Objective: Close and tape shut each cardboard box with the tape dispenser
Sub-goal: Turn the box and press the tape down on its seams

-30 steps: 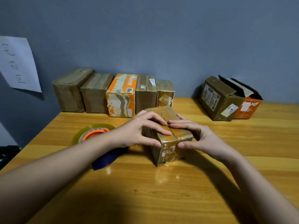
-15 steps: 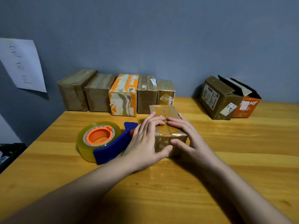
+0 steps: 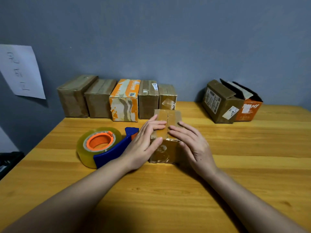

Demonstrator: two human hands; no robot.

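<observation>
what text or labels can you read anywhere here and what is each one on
"MY": white letters on the orange open box at right, the rest cut off.
Sheet of paper on the wall: handwritten characters, not legible.
White stickers on the brown open box: too small.
Orange printed box in the row: blurred.

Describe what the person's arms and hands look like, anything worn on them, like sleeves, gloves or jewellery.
Both forearms are bare as far as the picture shows; no sleeve edge comes into view. The left hand and right hand wear no gloves. No ring, watch or bracelet shows on the fingers or wrists. The fingernails look short and unpainted. No markings are visible on the arms.
</observation>
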